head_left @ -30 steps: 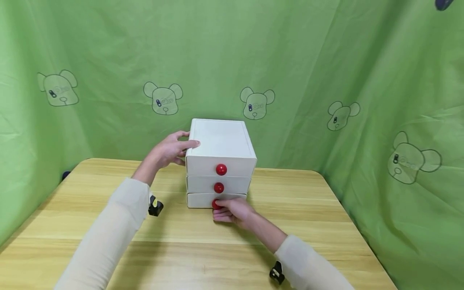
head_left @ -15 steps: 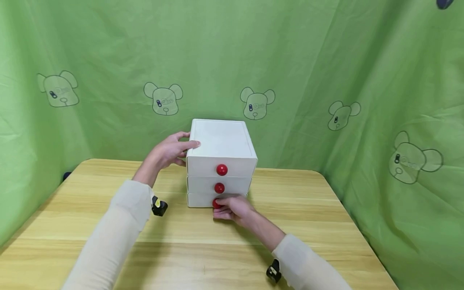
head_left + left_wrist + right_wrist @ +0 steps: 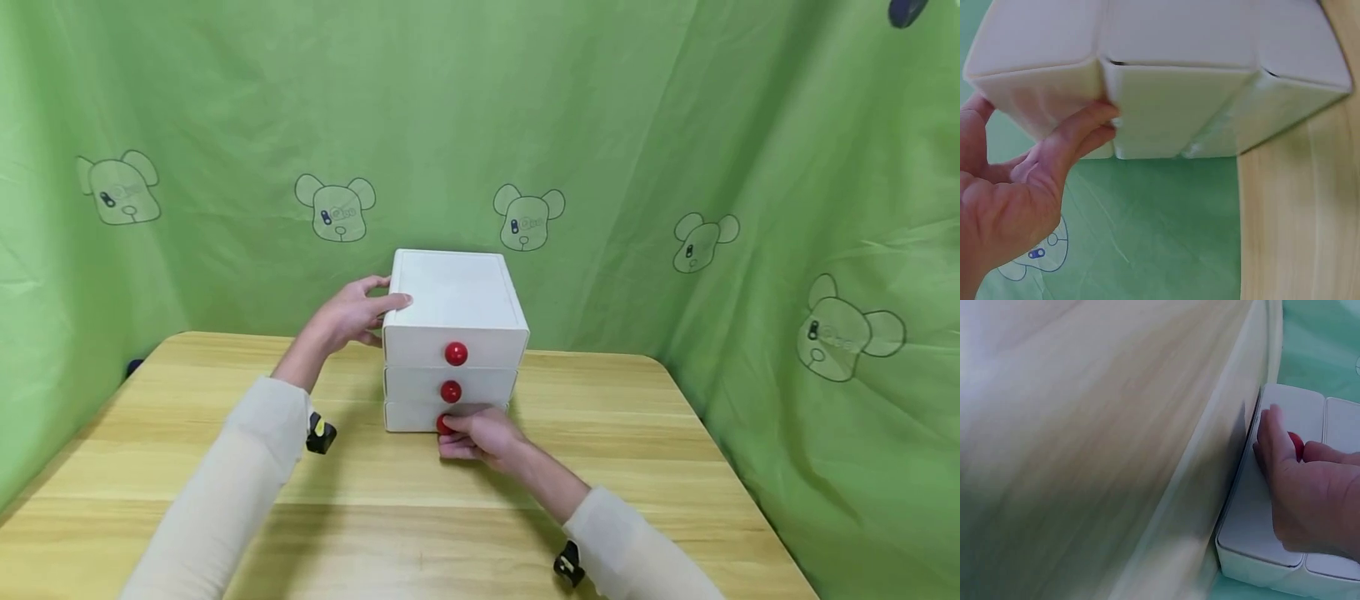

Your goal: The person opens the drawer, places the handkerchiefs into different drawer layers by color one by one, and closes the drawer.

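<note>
A white box with three stacked drawers [image 3: 467, 300] stands at the back middle of the table. Each drawer front bears a round red knob, such as the top knob [image 3: 456, 353] and the middle knob [image 3: 451, 392]. My left hand [image 3: 347, 315] rests on the box's upper left edge, thumb on the top and fairly straight fingers against the side. In the left wrist view, fingertips touch the side near the seam below the top drawer. With thumb and fingers, my right hand [image 3: 486, 437] pinches the bottom knob [image 3: 443, 424], partly hidden by the hand. All drawer fronts look closed.
The box stands on a wooden table [image 3: 360, 533] with rounded back corners. Green curtains [image 3: 615, 125] printed with bear heads hang behind and at both sides. Black wrist devices hang below the left sleeve [image 3: 232, 475] and the right sleeve [image 3: 630, 542].
The dark seam above the bottom drawer front looks thinner than a second ago. Both hands keep their places on the box and the bottom knob; the head view shifts slightly.
</note>
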`<act>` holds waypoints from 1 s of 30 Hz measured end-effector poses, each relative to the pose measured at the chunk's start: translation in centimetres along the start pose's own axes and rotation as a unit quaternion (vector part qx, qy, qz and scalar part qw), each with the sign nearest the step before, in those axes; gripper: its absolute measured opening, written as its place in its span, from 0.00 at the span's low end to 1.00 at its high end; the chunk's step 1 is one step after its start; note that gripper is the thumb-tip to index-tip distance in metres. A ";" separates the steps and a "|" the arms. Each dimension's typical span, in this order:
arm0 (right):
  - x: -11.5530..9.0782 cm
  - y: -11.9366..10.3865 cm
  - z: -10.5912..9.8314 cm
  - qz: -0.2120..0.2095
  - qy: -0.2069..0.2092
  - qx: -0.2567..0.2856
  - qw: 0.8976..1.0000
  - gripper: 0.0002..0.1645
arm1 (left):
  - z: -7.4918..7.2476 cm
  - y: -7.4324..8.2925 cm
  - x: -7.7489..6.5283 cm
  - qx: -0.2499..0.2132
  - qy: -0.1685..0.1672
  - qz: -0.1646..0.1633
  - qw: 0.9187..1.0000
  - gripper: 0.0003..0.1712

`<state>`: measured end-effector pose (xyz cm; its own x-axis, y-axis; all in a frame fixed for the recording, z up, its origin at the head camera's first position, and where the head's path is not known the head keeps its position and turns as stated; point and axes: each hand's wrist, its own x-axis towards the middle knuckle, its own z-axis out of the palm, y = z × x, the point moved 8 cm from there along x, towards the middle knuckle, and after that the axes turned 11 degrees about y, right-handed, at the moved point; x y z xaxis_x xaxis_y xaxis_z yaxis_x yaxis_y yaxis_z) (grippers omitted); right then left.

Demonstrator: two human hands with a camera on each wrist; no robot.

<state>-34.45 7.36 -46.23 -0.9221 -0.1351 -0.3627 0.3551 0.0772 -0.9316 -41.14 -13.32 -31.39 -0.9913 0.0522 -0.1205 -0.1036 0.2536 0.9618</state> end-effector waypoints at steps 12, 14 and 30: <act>-2.4 -0.7 -2.4 -0.059 -0.025 -0.197 0.978 0.19 | -0.7 -0.1 -0.4 0.085 0.064 0.060 0.992 0.49; -2.7 -1.0 -3.3 -0.068 -0.012 -0.213 0.975 0.18 | -0.9 0.0 -0.7 0.109 0.092 0.085 0.986 0.48; -4.8 -4.7 -11.2 -0.212 0.180 -0.342 0.898 0.14 | -3.7 -4.0 -3.7 0.298 0.184 0.157 0.923 0.45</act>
